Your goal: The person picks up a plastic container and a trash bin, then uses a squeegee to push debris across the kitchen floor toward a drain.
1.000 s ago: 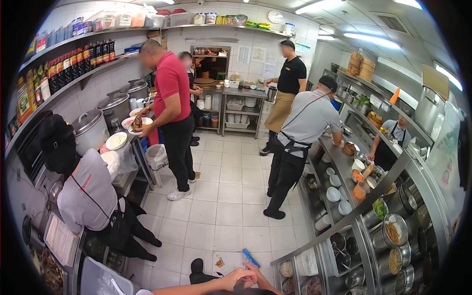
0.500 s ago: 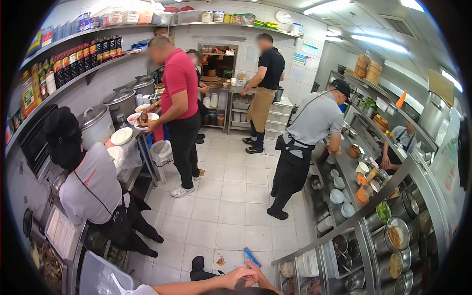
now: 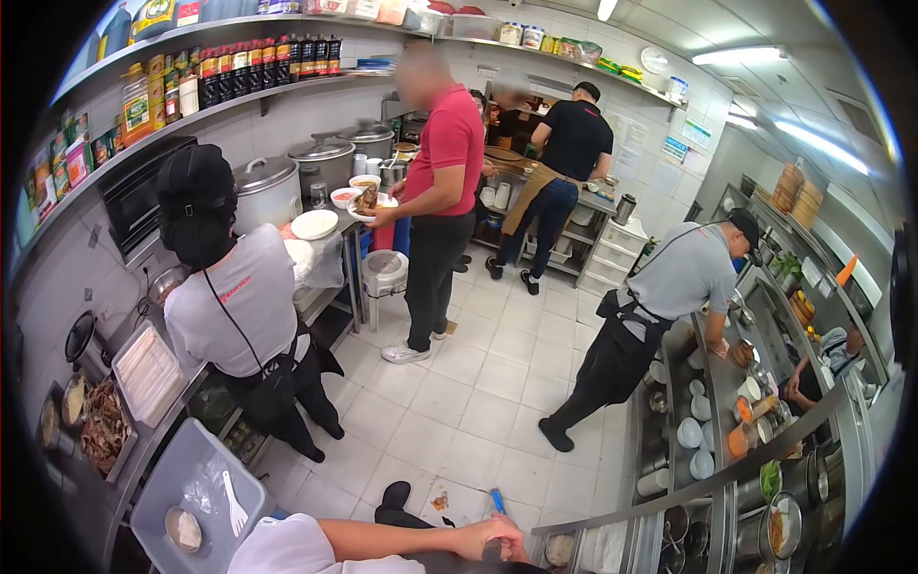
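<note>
At the bottom of the head view, my left hand (image 3: 476, 540) is closed round the top of a dark stick handle (image 3: 491, 551). My right hand (image 3: 513, 538) is closed against it, its fingers partly hidden behind the left. Just beyond them a narrow blue head (image 3: 497, 501) lies at floor level, in line with the hands; the part between is hidden. Orange-brown food scraps (image 3: 440, 501) are on the white tiles to its left, near my dark shoe (image 3: 396, 495).
A grey tub (image 3: 163, 478) holding a white fork-like utensil and a bowl is at my left. Near it a person in grey (image 3: 234, 306) faces the counter. Steel shelving (image 3: 703, 454) lines the right, where another person (image 3: 679, 273) leans in. Other people stand further back.
The view has turned left, bringing the grey tub further in. My hands stay closed on the handle. The person in black at the back now leans over the counter, back turned.
</note>
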{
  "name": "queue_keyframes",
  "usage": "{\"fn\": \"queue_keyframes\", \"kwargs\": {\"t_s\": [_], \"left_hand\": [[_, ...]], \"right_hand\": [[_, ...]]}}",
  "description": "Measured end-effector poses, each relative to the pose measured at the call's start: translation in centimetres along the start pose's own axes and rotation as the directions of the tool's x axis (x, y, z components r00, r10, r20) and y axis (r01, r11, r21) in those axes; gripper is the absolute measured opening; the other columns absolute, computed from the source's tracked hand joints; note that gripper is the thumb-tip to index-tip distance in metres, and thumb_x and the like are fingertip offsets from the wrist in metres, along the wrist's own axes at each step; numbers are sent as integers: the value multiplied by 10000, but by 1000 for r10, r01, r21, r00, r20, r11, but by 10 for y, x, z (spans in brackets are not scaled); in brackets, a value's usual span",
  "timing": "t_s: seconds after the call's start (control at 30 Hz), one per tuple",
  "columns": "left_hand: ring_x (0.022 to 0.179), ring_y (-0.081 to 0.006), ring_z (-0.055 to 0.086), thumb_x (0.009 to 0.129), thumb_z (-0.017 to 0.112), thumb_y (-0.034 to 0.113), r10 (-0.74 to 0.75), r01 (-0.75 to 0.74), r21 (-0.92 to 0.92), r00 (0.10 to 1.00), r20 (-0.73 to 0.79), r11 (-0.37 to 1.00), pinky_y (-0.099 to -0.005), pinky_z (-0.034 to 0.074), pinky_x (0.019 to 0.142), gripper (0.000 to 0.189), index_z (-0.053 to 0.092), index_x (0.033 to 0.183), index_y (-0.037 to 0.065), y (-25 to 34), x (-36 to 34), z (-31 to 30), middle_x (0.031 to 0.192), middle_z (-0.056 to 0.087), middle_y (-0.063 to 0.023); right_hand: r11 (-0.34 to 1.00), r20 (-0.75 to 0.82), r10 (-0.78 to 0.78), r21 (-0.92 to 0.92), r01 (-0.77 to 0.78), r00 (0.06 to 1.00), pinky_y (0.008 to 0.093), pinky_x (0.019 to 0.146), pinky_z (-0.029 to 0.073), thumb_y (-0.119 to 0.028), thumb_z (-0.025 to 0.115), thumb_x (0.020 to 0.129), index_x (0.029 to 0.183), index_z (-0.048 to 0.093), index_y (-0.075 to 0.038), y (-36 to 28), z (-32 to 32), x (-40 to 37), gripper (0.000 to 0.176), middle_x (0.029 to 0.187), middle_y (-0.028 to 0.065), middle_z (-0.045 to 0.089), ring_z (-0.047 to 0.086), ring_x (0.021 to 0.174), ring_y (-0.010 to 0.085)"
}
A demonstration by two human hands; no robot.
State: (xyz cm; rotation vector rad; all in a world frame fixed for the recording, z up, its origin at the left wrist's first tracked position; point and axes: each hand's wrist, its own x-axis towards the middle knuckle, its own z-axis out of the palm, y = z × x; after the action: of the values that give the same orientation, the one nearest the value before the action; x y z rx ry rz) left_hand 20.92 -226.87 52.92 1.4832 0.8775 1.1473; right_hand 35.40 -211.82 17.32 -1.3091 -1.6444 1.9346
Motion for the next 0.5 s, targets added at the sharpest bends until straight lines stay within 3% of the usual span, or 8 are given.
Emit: {"fn": "queue_keyframes", "kwargs": {"t_s": [0.1, 0.23, 0.27, 0.33, 0.37, 0.4, 0.43, 0.5], "left_hand": [[698, -131, 547, 858, 596, 58, 18, -18, 41, 1000, -2, 999, -292, 449, 636, 44, 570, 854, 22, 10, 3, -3, 733, 561, -36], [600, -84, 501, 864, 575, 54, 93, -92, 17, 992, -82, 996, -266, 407, 563, 31, 597, 876, 37, 12, 5, -6, 656, 551, -7], [558, -65, 481, 873, 560, 54, 114, -116, -12, 987, -116, 993, -257, 388, 535, 55, 611, 891, 46, 8, 5, -8, 622, 543, 5], [551, -60, 477, 875, 558, 56, 99, -101, -12, 990, -105, 995, -256, 379, 527, 54, 609, 885, 45, 4, 8, -11, 615, 536, 7], [547, -58, 474, 876, 556, 58, 91, -93, -17, 991, -103, 996, -255, 374, 523, 54, 609, 882, 44, 3, 9, -10, 611, 533, 8], [552, -59, 474, 879, 553, 64, 100, -103, -24, 991, -93, 994, -254, 371, 525, 56, 604, 871, 40, 13, 11, -11, 614, 534, 11], [551, -60, 473, 879, 554, 66, 112, -114, -16, 990, -90, 993, -255, 373, 527, 57, 604, 871, 39, 12, 13, -8, 614, 535, 12], [551, -62, 470, 878, 554, 70, 131, -131, 2, 988, -83, 991, -257, 377, 530, 60, 604, 869, 38, 4, 16, -3, 613, 535, 12]], "right_hand": [[956, -84, 13, -290, -37, 996, 360, 776, 510, -268, 656, 900, 1002, 730, -18, -30, 2, -16, 279, 883, 85, 690, 640, 840, 220], [605, -265, -74, -778, -168, 961, 365, 707, 522, -259, 643, 908, 949, 742, -19, -100, -7, -31, 262, 776, 74, 690, 649, 751, 215], [649, -291, -112, -746, -152, 950, 366, 690, 526, -257, 640, 910, 935, 745, -20, -129, -11, -32, 261, 749, 71, 690, 651, 729, 214], [947, -293, -252, -273, 172, 922, 326, 559, 483, -213, 624, 928, 812, 726, -23, -204, -24, -33, 245, 594, 10, 610, 587, 600, 144], [924, -305, -383, -121, 364, 872, 273, 560, 450, -178, 645, 920, 742, 680, -46, -281, -21, -67, 224, 590, -12, 565, 535, 591, 91], [852, -308, -507, -35, 523, 805, 291, 601, 502, -154, 634, 946, 712, 643, -63, -345, -24, -99, 251, 603, -28, 537, 447, 522, 75], [568, -314, -786, -24, 823, 533, 375, 775, 558, -86, 599, 923, 659, 578, -75, -395, -26, -127, 265, 571, -36, 423, 411, 537, 82], [9, -305, -951, 118, 993, 45, 643, 984, 443, -162, 559, 723, 591, 475, -80, -481, -39, -210, 177, 615, 36, 420, 410, 567, 146]]}}
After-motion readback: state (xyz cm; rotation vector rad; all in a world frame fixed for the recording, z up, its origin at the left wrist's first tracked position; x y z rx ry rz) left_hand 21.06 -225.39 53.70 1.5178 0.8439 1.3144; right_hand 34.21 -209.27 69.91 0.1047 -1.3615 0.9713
